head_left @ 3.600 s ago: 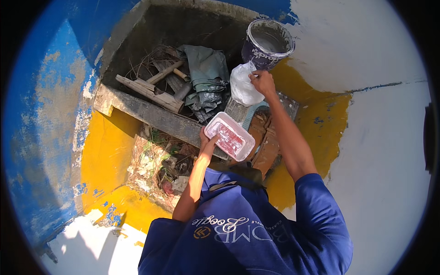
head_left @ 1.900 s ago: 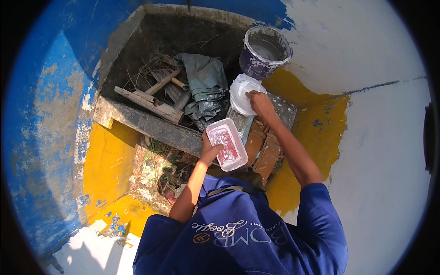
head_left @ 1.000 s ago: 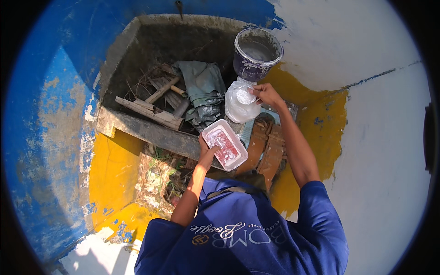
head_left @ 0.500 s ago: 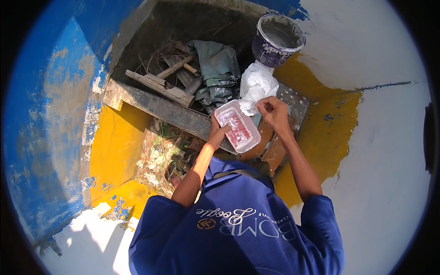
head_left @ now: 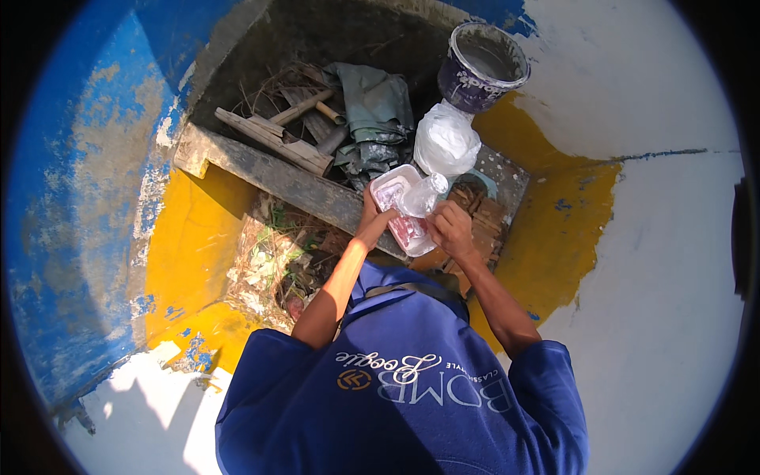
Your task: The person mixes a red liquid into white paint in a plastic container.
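My left hand (head_left: pixel 373 223) grips a shallow pale plastic tub (head_left: pixel 382 188) by its left side, thumb over the rim. Reddish and white patches show inside it. Just right of the tub, the fingers of my right hand (head_left: pixel 451 229) are pinched on the thin, translucent end of a white plastic bag (head_left: pixel 448 141). That end spreads over the tub and hides part of its inside. The bag's rounded, full-looking body rests beyond the tub; its contents are hidden.
A dark bucket (head_left: pixel 469 91) with a smeared rim stands behind the bag. Green cloth or sheeting (head_left: pixel 369 99) and broken wood pieces (head_left: pixel 273 141) lie in the recess behind a concrete ledge (head_left: pixel 261 176). Yellow, blue and white painted walls surround it; dry litter (head_left: pixel 265 269) lies below.
My right hand has moved down and left, drawing the bag's end across the tub, where it now looks wider. The bag's body looks rounder. My left hand still holds the tub.
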